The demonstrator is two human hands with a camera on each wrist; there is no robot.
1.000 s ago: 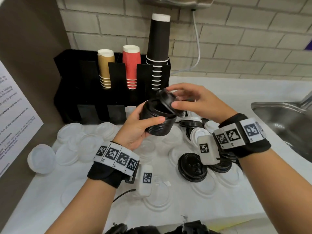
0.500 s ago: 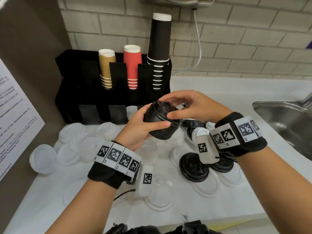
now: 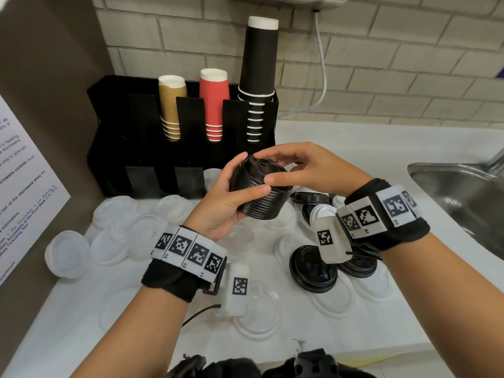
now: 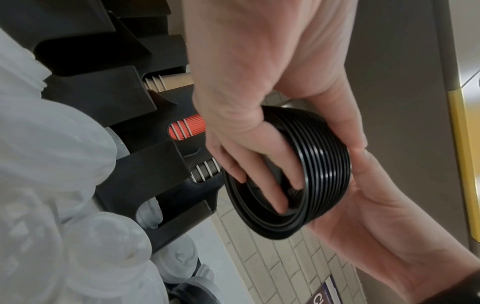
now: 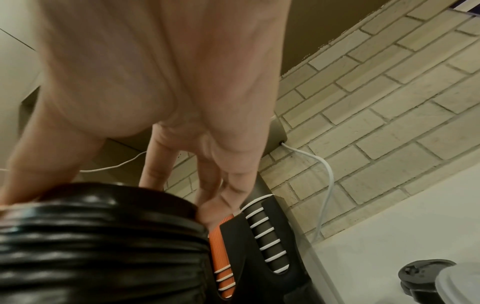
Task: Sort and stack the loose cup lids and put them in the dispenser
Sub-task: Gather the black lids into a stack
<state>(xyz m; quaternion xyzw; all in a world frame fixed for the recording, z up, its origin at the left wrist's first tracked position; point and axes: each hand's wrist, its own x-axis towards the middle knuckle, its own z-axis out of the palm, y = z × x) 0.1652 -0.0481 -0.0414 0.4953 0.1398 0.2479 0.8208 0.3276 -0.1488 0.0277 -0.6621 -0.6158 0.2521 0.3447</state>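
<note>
A person holds a stack of black lids (image 3: 259, 196) in the air between both hands, above a tabletop (image 3: 381, 143) scattered with loose lids. The left hand (image 3: 223, 205) grips the stack from below, thumb across its ribbed side and fingers curled into its hollow underside. The right hand (image 3: 308, 170) rests on the top lid, fingertips and thumb curled round its rim, apparently seating it onto the stack.

The step in hand looks like building the black stack. Just below the right wrist, more black lids (image 3: 313, 268) lie loose; clear lids (image 3: 114, 246) spread out to the left of the left hand.

Beyond both hands stands the black dispenser (image 3: 114, 137), holding cups; whether its lower slots are free is hard to judge. Next, the right hand would likely let go and reach down for another black lid.
</note>
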